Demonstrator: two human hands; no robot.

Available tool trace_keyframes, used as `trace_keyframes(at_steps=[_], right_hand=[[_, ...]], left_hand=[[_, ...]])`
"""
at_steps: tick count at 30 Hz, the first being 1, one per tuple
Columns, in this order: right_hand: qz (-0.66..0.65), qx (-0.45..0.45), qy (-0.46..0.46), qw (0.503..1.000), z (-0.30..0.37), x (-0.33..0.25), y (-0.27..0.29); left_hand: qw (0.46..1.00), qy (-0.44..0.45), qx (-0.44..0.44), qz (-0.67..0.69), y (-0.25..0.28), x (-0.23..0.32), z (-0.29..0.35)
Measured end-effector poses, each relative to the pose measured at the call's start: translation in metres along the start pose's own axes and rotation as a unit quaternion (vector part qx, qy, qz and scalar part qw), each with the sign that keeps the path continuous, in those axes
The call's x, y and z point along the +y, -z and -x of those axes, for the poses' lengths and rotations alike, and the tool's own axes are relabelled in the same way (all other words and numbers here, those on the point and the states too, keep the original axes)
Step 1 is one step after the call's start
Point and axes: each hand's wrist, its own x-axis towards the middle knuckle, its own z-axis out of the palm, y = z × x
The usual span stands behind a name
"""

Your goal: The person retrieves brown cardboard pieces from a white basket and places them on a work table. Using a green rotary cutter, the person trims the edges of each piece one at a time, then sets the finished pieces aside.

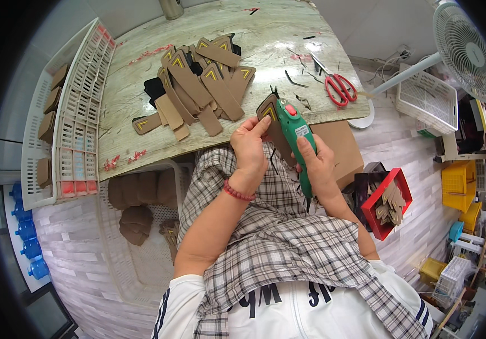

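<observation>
In my right hand (318,163) is a green handheld electric cutter (297,129) with a red switch, my fingers wrapped round its body. Its head lies against the edge of a brown fabric piece (268,106) with dark trim and a yellow V-shaped mark. My left hand (249,141) pinches that piece between thumb and fingers at the table's front edge. On the table to the left lies a pile of similar brown strips (216,85), many with yellow marks. Red-handled scissors (340,90) rest on the right of the tabletop, near several dark scraps (295,80).
The worn wooden table (135,73) has a white plastic crate (79,124) at its left side. Below stands another white basket (141,277) holding brown bundles. To the right are a red box (404,195) of brown pieces, a cardboard box (344,155) and a standing fan (469,51).
</observation>
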Motion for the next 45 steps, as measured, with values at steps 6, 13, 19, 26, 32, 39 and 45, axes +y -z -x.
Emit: trace_keyframes(at_steps=[6,13,19,26,32,39,45], right_hand=[[-0.012,-0.023,-0.008,1.000,-0.002,0.007,0.007],[0.014,-0.044,-0.008,0.999,0.000,0.008,0.006],[0.026,-0.049,-0.008,0.998,0.001,0.005,0.003],[0.034,-0.065,-0.007,0.997,0.001,0.001,0.003],[0.024,-0.085,-0.010,0.996,0.001,0.003,0.000],[0.035,-0.130,-0.016,0.991,0.001,0.000,0.001],[0.055,-0.158,-0.014,0.986,0.000,0.002,0.002]], left_hand=[[0.998,-0.050,-0.021,-0.017,0.014,0.011,-0.006],[0.990,-0.106,-0.044,-0.077,0.031,0.029,-0.015],[0.983,-0.122,-0.055,-0.125,0.034,0.038,-0.015],[0.968,-0.149,-0.091,-0.183,0.043,0.053,-0.021],[0.956,-0.145,-0.124,-0.223,0.058,0.068,-0.028],[0.932,-0.147,-0.147,-0.296,0.072,0.088,-0.035],[0.901,-0.132,-0.201,-0.360,0.084,0.104,-0.041]])
